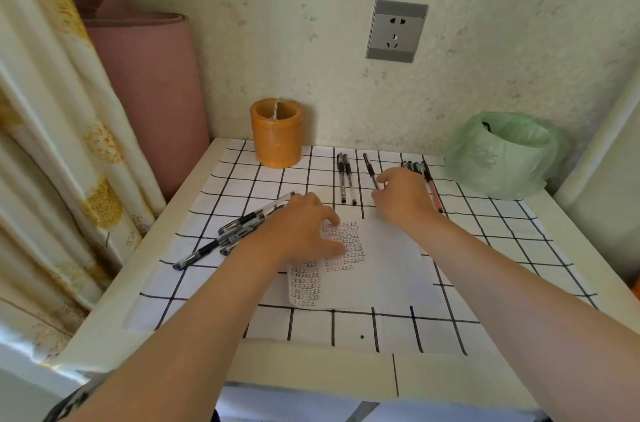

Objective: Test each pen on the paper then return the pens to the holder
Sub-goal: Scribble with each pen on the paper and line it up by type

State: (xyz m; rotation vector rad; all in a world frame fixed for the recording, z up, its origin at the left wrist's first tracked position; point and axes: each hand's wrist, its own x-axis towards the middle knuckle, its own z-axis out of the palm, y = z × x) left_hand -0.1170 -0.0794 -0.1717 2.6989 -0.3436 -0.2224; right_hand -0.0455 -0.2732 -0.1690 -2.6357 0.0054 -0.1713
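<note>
An orange cylindrical pen holder (276, 132) stands at the back of the table, with nothing showing above its rim. A white paper (381, 266) covered in small written marks lies in the middle. My left hand (306, 226) rests on the paper's upper left part with its fingers loosely spread. My right hand (403, 196) is just past the paper's top edge, thumb and forefinger pinching the lower end of a single black pen (369, 167) that lies on the cloth. Two black pens (346, 179) lie left of it. Several more pens (417, 167) lie to its right.
A heap of several black pens (242, 227) lies left of my left hand. A small bin lined with a green plastic bag (505, 151) stands at the back right. The checked tablecloth (311, 324) covers the table. A pink roll (149, 92) leans in the left corner.
</note>
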